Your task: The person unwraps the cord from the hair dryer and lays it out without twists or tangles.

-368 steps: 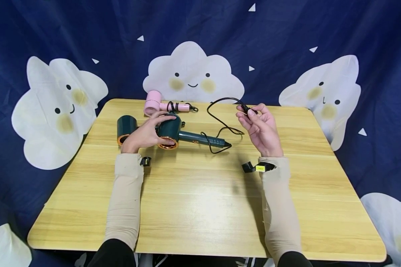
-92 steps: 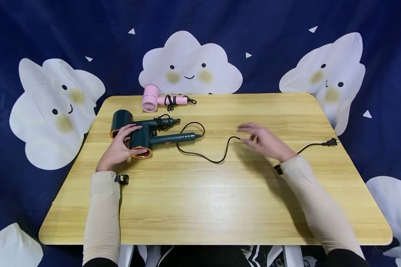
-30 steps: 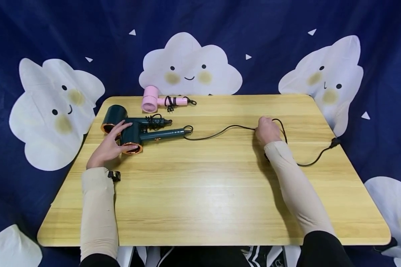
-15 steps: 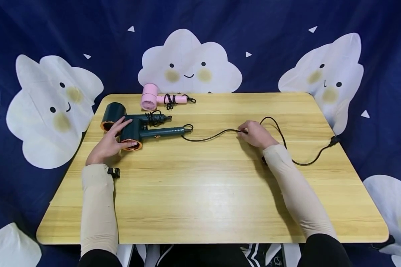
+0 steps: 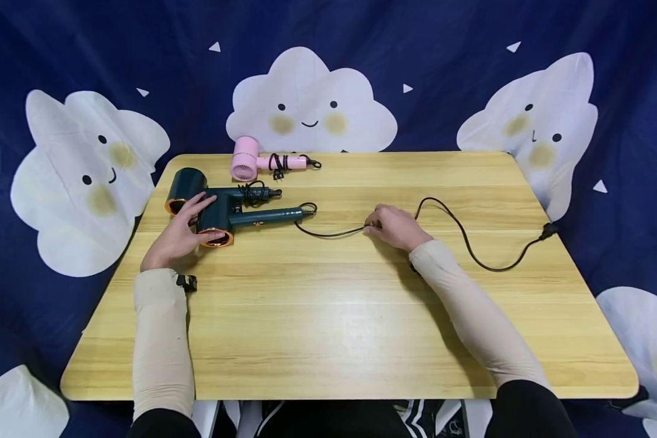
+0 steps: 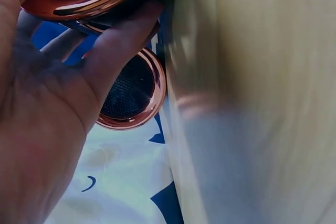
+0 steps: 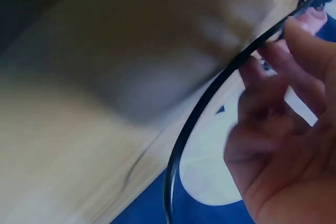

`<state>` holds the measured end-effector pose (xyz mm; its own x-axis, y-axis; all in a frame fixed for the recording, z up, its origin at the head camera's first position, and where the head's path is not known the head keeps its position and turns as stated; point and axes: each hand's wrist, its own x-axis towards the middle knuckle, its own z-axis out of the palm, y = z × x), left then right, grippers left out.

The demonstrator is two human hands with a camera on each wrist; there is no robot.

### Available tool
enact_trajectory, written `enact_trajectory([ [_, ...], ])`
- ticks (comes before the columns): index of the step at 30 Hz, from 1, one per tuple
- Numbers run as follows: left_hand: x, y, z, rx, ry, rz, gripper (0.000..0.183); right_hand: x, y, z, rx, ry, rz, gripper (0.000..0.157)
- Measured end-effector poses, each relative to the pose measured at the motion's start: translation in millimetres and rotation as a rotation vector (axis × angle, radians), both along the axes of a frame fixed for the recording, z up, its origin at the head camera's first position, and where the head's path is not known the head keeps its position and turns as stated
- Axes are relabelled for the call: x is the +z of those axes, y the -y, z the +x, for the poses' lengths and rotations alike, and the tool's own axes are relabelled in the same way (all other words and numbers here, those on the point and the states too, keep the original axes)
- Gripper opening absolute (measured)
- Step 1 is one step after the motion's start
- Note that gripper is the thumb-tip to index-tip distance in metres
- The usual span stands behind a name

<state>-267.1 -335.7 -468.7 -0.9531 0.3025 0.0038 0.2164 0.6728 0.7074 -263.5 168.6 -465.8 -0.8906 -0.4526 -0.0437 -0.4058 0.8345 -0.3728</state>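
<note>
My left hand (image 5: 176, 236) grips the round head of the nearer dark green hair dryer (image 5: 268, 217), thumb at the copper rim and fingers over the far side. In the left wrist view, this dryer's copper-rimmed opening (image 6: 86, 3) shows between thumb and fingers. My right hand (image 5: 396, 227) pinches the dryer's black power cord (image 5: 473, 255) just right of the handle's end. The cord runs on rightward in a loose wave to its plug (image 5: 549, 230) at the table's right edge. In the right wrist view, the cord (image 7: 197, 114) curves away from the fingertips.
Just behind lies a second dark green hair dryer (image 5: 186, 187), its cord wound round the handle. A pink hair dryer (image 5: 245, 159) with a wrapped cord sits near the back edge of the wooden table (image 5: 328, 328). A cloud-print curtain (image 5: 427, 36) hangs behind.
Earlier my right hand held the plug up with the cord bunched. The cord now lies stretched rightward, and my right hand has slid left along it. The held dryer has shifted left.
</note>
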Motion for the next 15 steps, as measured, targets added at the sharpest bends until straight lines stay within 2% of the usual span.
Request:
enact_trajectory([
  [4, -3.1, 4, 0.5, -0.006, -0.01, 0.03, 0.086, -0.2, 7, -1.4, -0.025, -0.018, 0.053, 0.007],
  [10, -3.9, 8, 1.3, -0.01, -0.003, 0.053, 0.084, -0.3, 14, -3.7, 0.001, -0.009, 0.1, 0.008],
  [15, -2.4, 10, 3.7, -0.01, 0.027, 0.053, 0.085, -0.4, 14, -11.3, -0.114, -0.014, 0.185, 0.014],
])
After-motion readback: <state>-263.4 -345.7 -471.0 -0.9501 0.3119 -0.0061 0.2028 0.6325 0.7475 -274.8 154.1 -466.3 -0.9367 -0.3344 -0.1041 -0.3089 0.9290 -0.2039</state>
